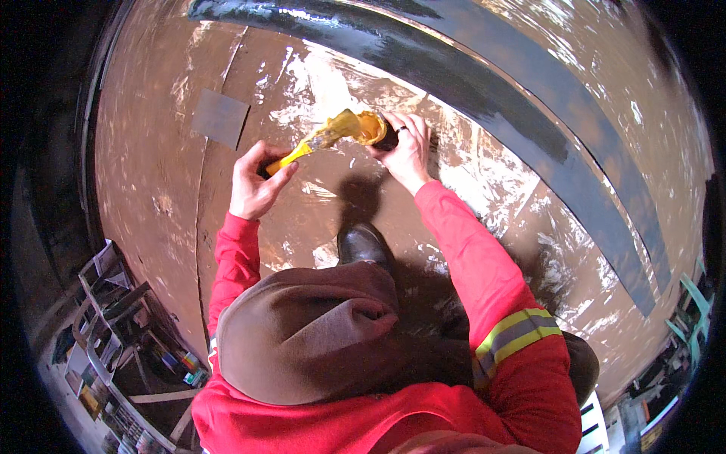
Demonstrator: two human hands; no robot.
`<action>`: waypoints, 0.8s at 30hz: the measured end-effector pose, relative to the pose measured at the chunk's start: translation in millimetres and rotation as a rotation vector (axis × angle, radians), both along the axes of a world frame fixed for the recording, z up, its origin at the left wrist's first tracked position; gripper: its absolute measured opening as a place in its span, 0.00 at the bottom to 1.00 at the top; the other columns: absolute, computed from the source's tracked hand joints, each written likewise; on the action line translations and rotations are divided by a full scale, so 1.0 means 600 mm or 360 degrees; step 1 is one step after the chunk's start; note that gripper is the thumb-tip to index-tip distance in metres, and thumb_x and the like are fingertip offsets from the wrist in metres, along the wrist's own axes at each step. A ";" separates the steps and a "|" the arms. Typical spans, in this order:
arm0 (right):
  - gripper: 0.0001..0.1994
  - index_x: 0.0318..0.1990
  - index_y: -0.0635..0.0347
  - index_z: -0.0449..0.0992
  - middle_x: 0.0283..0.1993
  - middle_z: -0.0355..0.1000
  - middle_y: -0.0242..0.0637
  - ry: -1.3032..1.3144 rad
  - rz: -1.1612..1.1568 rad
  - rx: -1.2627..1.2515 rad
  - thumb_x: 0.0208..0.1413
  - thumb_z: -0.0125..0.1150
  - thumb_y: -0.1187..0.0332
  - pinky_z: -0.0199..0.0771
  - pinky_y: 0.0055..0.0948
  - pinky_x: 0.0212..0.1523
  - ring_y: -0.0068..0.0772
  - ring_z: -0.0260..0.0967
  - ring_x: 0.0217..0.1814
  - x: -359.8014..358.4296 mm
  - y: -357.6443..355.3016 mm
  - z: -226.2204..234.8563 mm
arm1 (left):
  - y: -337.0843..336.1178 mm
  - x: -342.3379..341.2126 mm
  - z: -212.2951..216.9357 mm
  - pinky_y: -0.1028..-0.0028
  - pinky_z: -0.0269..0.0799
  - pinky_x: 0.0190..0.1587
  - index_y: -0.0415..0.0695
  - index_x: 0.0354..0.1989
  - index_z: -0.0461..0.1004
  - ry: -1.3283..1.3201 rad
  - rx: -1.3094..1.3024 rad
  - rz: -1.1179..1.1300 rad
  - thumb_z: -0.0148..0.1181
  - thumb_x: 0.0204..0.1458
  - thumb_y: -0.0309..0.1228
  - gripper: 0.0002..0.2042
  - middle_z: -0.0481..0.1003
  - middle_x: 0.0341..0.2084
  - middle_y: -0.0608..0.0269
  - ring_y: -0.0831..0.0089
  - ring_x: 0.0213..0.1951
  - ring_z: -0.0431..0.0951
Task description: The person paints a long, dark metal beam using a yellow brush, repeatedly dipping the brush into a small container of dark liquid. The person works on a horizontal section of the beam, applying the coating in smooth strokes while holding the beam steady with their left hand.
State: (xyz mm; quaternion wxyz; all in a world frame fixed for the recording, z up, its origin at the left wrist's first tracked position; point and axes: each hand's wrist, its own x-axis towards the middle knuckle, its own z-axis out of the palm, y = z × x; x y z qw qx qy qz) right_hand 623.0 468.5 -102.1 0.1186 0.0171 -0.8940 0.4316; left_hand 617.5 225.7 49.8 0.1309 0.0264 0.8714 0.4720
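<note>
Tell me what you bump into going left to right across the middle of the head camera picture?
Grey square patch → left hand holding a yellow-handled brush → small can of yellow stuff → right hand → dark band across the brown surface.

Can (376,130) mostly hidden, perhaps by paint.

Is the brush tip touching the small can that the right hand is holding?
Touching. In the head view the brush, held by the left hand, has its yellow-coated bristles resting in the open can gripped by the right hand.

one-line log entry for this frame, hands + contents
left hand: grips brush handle | right hand: holds small can | brush tip at can | surface: brown panel
</note>
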 end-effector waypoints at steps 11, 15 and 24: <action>0.31 0.49 0.54 0.73 0.46 0.70 0.35 0.0002 0.0006 0.0020 0.30 0.73 0.60 0.57 0.40 0.55 0.40 0.61 0.52 0.002 0.003 0.007 | -0.012 -0.013 0.113 0.79 0.64 0.35 0.36 0.33 0.72 0.0329 0.0264 -0.0015 0.64 0.44 0.20 0.08 0.72 0.28 0.65 0.80 0.30 0.69; 0.31 0.49 0.54 0.73 0.46 0.70 0.34 -0.0003 -0.0009 0.0077 0.31 0.74 0.60 0.56 0.40 0.56 0.39 0.60 0.53 0.002 0.006 0.011 | -0.020 -0.013 0.103 0.79 0.64 0.35 0.36 0.34 0.72 0.0277 0.0268 -0.0043 0.64 0.46 0.23 0.08 0.72 0.29 0.64 0.79 0.31 0.69; 0.33 0.49 0.51 0.73 0.44 0.68 0.33 0.0039 0.0011 0.0120 0.28 0.75 0.60 0.57 0.41 0.54 0.39 0.59 0.52 0.004 0.001 0.003 | -0.016 0.038 -0.093 0.80 0.67 0.34 0.38 0.41 0.73 -0.0267 0.0656 0.0153 0.57 0.55 0.29 0.09 0.75 0.28 0.66 0.81 0.30 0.72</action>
